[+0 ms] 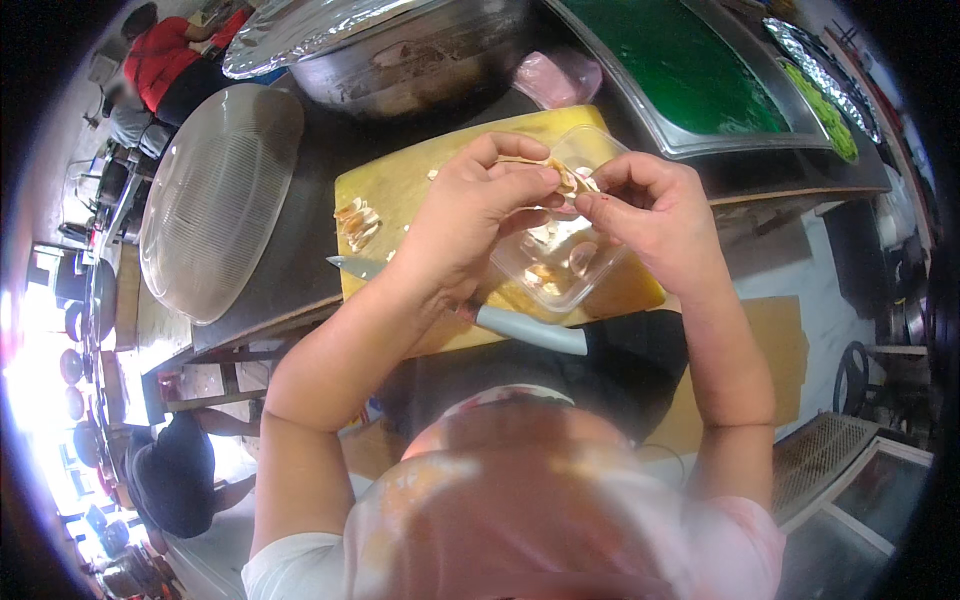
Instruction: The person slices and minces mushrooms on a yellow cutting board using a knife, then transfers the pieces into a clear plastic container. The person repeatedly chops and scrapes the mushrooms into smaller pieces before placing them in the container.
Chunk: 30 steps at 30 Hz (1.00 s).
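Observation:
Above a clear plastic container (559,296), my left hand (487,195) and my right hand (656,214) pinch a small white-and-brown piece of food (571,178) between fingertips. A few pale bits lie inside the container, which rests on a yellow cutting board (382,180). Under my left wrist lies a kitchen knife (532,330); its light grey handle sticks out past the board's near edge, and my forearm hides part of the blade. At the board's left side sits a small heap of brown-edged white slices (358,223), with crumbs scattered nearby.
A translucent ribbed plastic cover (225,202) lies left on the dark table (319,187). Behind the board stand a large foil-topped metal pot (412,67), a pink plastic bag (559,79) and a metal tray of green jelly-like food (682,67). Other people (172,472) are at left.

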Each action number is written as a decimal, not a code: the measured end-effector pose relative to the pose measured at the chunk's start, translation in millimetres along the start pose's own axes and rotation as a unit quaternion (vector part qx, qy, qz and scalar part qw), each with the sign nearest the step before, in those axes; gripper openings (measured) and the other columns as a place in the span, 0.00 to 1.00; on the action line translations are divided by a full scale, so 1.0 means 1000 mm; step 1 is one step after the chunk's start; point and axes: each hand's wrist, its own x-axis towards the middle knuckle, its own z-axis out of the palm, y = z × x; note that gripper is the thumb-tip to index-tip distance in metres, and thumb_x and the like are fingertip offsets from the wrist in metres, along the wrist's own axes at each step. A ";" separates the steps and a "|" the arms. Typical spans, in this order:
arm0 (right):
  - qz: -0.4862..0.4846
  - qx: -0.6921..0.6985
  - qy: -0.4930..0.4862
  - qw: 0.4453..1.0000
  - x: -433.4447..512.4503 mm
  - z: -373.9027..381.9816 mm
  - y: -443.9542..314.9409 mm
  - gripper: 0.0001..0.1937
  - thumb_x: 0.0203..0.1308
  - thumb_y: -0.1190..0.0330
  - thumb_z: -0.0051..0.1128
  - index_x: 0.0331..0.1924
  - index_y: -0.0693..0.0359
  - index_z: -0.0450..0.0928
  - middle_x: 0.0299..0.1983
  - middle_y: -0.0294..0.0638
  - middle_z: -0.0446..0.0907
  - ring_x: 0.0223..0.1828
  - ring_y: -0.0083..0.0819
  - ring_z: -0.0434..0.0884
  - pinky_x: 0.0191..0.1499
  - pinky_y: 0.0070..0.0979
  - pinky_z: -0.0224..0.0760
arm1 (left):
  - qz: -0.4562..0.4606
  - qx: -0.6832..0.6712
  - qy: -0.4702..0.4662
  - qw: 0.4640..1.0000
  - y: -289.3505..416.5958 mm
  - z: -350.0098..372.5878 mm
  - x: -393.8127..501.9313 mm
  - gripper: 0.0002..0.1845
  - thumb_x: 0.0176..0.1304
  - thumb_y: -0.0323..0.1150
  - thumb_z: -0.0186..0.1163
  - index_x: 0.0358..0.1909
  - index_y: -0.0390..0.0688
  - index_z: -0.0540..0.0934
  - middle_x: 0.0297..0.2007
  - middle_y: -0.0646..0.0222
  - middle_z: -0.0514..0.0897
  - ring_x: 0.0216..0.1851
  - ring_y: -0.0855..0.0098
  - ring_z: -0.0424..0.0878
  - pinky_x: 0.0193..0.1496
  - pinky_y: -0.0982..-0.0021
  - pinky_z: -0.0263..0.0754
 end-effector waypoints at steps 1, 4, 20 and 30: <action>-0.014 0.011 0.004 1.000 -0.001 -0.003 0.001 0.08 0.63 0.71 0.73 0.39 0.68 0.87 0.31 0.34 0.87 0.32 0.15 0.81 0.36 0.17 0.74 | -0.008 -0.008 -0.001 1.000 0.000 0.001 0.002 0.18 0.68 0.29 0.68 0.56 0.34 0.76 0.43 0.60 0.88 0.43 0.71 0.88 0.52 0.72 0.84; -0.024 0.038 0.027 0.999 -0.004 -0.012 0.005 0.09 0.64 0.71 0.72 0.42 0.68 0.86 0.32 0.34 0.86 0.31 0.14 0.80 0.33 0.15 0.71 | -0.002 0.008 0.004 1.000 -0.002 0.002 0.007 0.18 0.68 0.29 0.69 0.55 0.34 0.76 0.43 0.60 0.88 0.43 0.72 0.88 0.51 0.73 0.83; -0.048 0.029 0.130 0.990 -0.026 -0.057 0.009 0.11 0.65 0.68 0.73 0.43 0.67 0.87 0.32 0.34 0.86 0.30 0.15 0.81 0.30 0.14 0.71 | 0.110 0.472 -0.116 0.867 -0.016 0.020 0.059 0.10 0.63 0.33 0.68 0.43 0.39 0.88 0.38 0.58 0.92 0.40 0.63 0.90 0.48 0.64 0.83; -0.060 0.056 0.131 0.988 -0.029 -0.063 0.011 0.10 0.64 0.69 0.73 0.42 0.67 0.87 0.34 0.34 0.86 0.31 0.16 0.81 0.32 0.14 0.71 | 0.041 0.752 -0.201 0.626 0.002 0.020 0.019 0.14 0.54 0.39 0.72 0.39 0.42 0.90 0.37 0.50 0.90 0.40 0.52 0.90 0.46 0.54 0.83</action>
